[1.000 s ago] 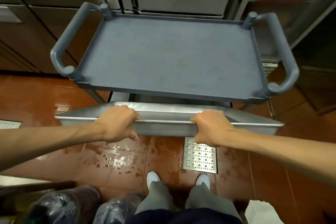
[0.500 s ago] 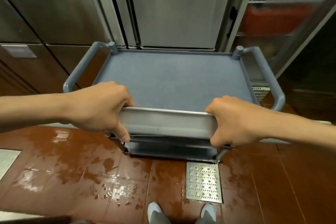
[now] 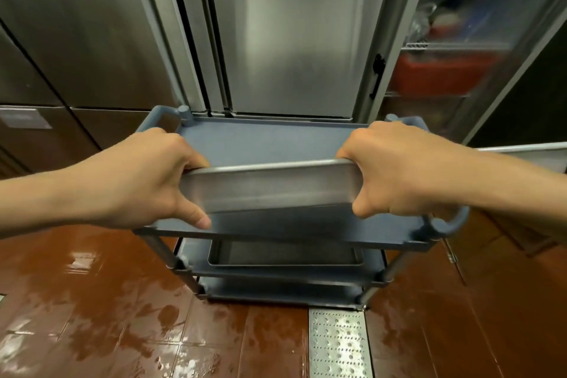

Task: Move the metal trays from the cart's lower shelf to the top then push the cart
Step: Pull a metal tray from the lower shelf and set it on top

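I hold a metal tray [image 3: 270, 186] by its near long rim, above the near part of the grey-blue cart's top shelf [image 3: 260, 144]. My left hand [image 3: 147, 175] grips the rim's left part and my right hand [image 3: 395, 169] grips its right part. The tray tilts, its right end higher, and that end sticks out past my right arm. A second metal tray [image 3: 285, 255] lies on the cart's middle shelf. The bottom shelf [image 3: 282, 288] shows only its front strip.
Stainless steel refrigerator doors [image 3: 291, 40] stand right behind the cart. An open cabinet with wire shelves and a red bin [image 3: 441, 70] is at the right. The brown tiled floor [image 3: 122, 316] is wet, with a perforated metal drain cover [image 3: 337, 344] near my feet.
I have raised the tray from below the top shelf up to above it and moved it forward over the cart. My view has tilted up; the middle-shelf tray now shows.
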